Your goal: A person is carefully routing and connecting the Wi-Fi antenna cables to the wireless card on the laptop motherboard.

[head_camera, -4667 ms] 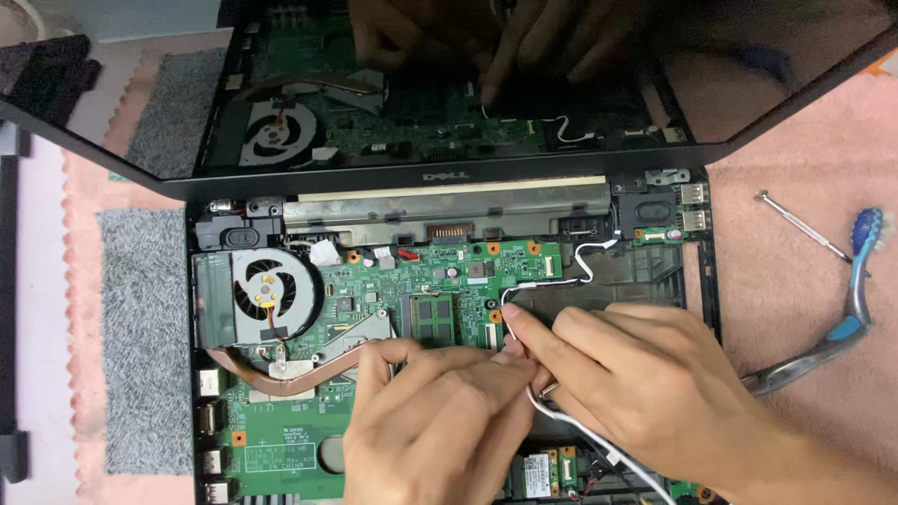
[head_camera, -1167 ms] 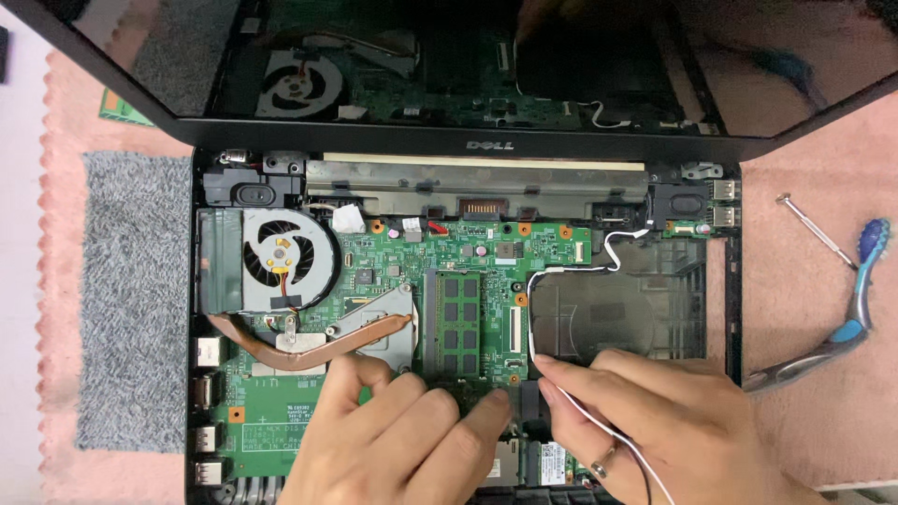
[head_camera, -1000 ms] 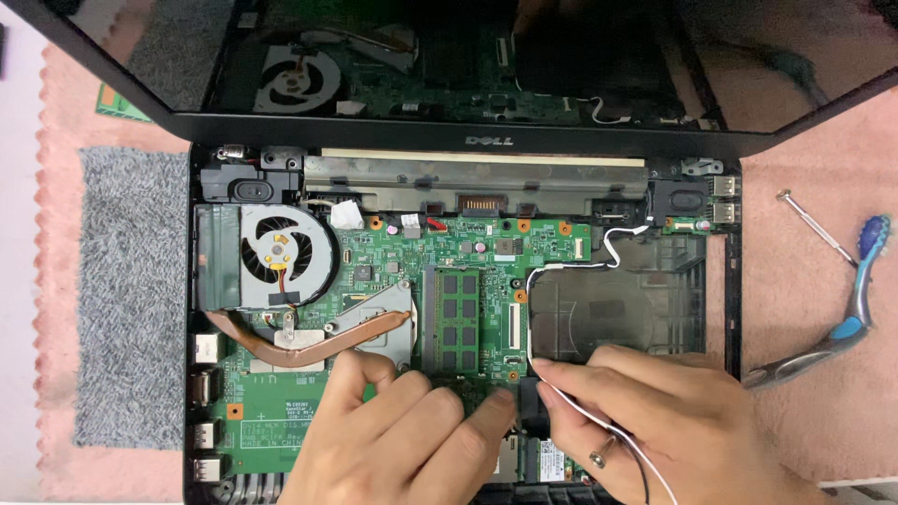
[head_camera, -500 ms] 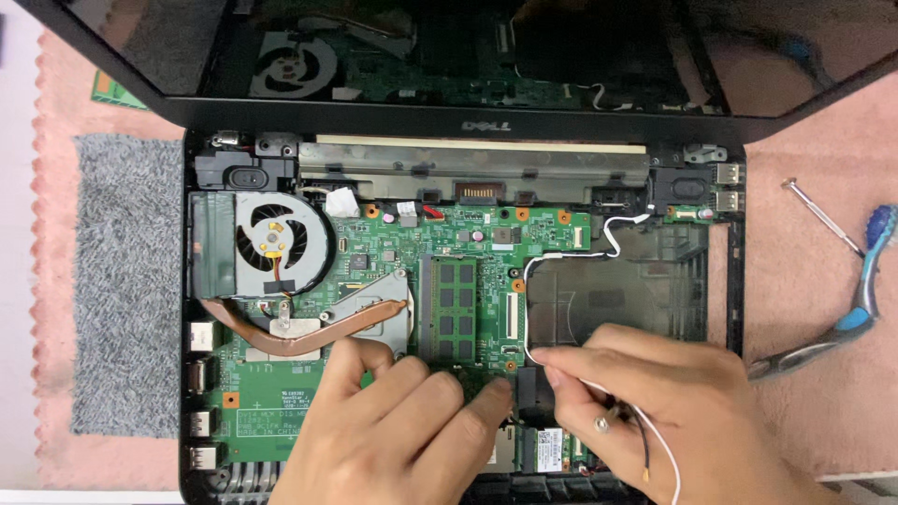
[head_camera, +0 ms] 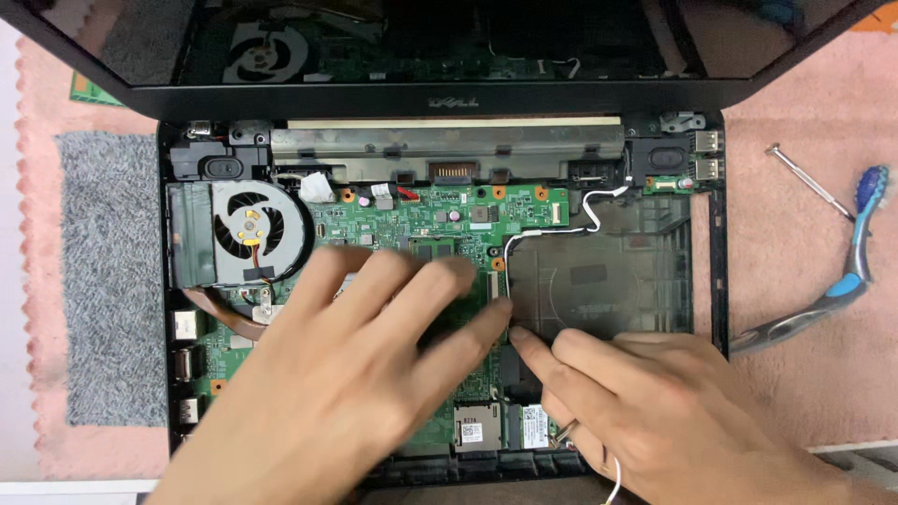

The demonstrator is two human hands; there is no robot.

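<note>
1. 1 opened laptop [head_camera: 716,281] lies on a pink mat [head_camera: 804,103], its bottom shell bare and its dark screen tilted up at the far side.
2. 1 green motherboard [head_camera: 449,210] fills the left and middle of the shell; 1 round cooling fan [head_camera: 251,232] sits at its far left.
3. 2 hands work over the board. The left hand [head_camera: 365,374] lies flat with fingers spread wide, covering the middle of the board; it grips nothing that shows.
4. The right hand [head_camera: 655,402] rests at the near right, fingers loosely bent, its index fingertip [head_camera: 519,339] pressing down at the board's right edge, just beside the left hand's fingertip.
5. 1 thin white cable [head_camera: 547,232] loops from the far right corner along the rim of the empty drive bay [head_camera: 599,281]; another bit of white wire [head_camera: 615,475] shows under the right hand, and I cannot tell whether that hand pinches it.
6. 1 grey cloth [head_camera: 108,281] lies left of the laptop.
7. Right of the laptop lie 1 slim screwdriver [head_camera: 809,182] and 1 blue and grey toothbrush [head_camera: 842,281], well apart from both hands.
8. Hidden: the memory slots and copper pipe mostly sit under the left hand. Cut off: both wrists, the screen's top, and the laptop's near edge.
</note>
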